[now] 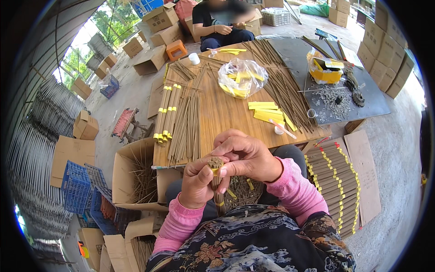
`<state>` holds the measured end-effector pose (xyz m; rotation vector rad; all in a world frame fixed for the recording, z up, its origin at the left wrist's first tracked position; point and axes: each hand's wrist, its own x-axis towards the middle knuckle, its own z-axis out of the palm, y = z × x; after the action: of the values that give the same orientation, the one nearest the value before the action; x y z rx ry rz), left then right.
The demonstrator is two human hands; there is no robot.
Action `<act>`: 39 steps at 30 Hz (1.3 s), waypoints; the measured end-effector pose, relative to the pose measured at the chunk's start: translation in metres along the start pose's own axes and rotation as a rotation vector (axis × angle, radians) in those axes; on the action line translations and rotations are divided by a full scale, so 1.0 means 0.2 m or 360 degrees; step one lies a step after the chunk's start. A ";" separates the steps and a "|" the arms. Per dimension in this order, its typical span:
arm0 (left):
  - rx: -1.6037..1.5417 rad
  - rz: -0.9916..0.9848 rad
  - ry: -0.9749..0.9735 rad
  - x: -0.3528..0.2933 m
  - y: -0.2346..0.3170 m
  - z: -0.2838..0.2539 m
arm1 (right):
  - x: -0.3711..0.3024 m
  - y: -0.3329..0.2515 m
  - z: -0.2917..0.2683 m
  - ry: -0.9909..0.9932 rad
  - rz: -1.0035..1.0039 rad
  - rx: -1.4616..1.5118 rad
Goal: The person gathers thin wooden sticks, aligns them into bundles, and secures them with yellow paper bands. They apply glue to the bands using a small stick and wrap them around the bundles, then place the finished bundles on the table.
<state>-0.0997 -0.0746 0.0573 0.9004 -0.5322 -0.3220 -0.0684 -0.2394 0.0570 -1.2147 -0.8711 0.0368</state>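
A bundle of thin brown incense sticks stands nearly upright in front of my body, its blunt end toward me. My left hand is wrapped round it just below that end. A yellow paper strip circles the bundle there. The thumb and fingers of my right hand press this strip against the sticks. Lower on the bundle shows a second yellow band. Past my hands, on the wooden table, lie yellow paper strips, loose sticks and several banded bundles.
A plastic bag of yellow strips and a white cup with a brush are on the table. Finished bundles lie low at right. An open carton with sticks stands at left. A person sits across the table.
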 end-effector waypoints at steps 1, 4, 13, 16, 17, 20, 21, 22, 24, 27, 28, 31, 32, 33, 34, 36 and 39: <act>-0.0009 -0.0008 -0.0005 0.00 0.00 0.00 | 0.00 0.01 0.00 -0.0005 0.0002 0.0052; -0.0047 -0.0032 -0.0038 0.00 -0.01 -0.02 | -0.01 0.03 -0.02 -0.0023 -0.0012 0.0108; -0.0151 -0.0081 -0.0139 -0.01 0.00 -0.07 | 0.02 0.04 -0.03 -0.0119 -0.0092 0.0017; -0.0215 -0.0073 -0.0176 0.00 0.00 -0.09 | 0.03 0.02 -0.02 -0.0083 -0.0013 -0.0036; -0.0228 -0.0068 -0.0174 -0.01 0.00 -0.09 | 0.03 0.02 -0.02 -0.0070 -0.0007 -0.0032; -0.0177 -0.0042 -0.0176 0.01 0.02 -0.09 | 0.04 0.04 -0.02 -0.0007 0.0100 0.0102; -0.0148 -0.0031 -0.0174 0.01 0.03 -0.09 | 0.03 0.04 -0.01 0.0032 0.0195 0.0226; -0.0124 0.0001 -0.0148 0.01 0.03 -0.09 | 0.02 0.03 -0.01 0.0071 0.0291 0.0349; -0.0071 0.0071 -0.0079 0.02 0.06 -0.10 | 0.02 0.03 0.00 0.0214 0.0277 0.0357; 0.0093 0.0163 -0.0086 0.03 0.10 -0.14 | 0.00 0.07 0.00 0.0352 0.0196 0.0110; 0.0216 0.0213 0.0009 0.03 0.11 -0.14 | -0.01 0.08 -0.01 0.0354 0.0245 0.0127; 0.0355 0.0389 0.0133 0.05 0.13 -0.16 | -0.03 0.05 0.02 0.0563 0.0398 0.0110; 0.0372 0.0450 0.0151 0.06 0.16 -0.16 | -0.04 0.01 0.03 0.0599 0.0529 0.0072; 0.0342 0.0512 0.0167 0.06 0.19 -0.17 | -0.06 -0.02 0.03 0.0634 0.0661 0.0033; 0.0368 0.0591 0.0240 0.07 0.21 -0.17 | -0.09 0.01 0.02 0.0551 0.0541 0.0020; 0.0374 0.0776 0.0392 0.09 0.25 -0.18 | -0.12 -0.04 0.01 0.0000 0.0760 0.0146; 0.0232 0.1029 0.0523 0.14 0.32 -0.17 | -0.14 -0.02 0.12 -0.0642 0.1021 0.0046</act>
<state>-0.0558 -0.0285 0.1004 0.8511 -0.5148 0.4498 -0.1029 -0.2355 0.0470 -1.4422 -0.7841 0.8315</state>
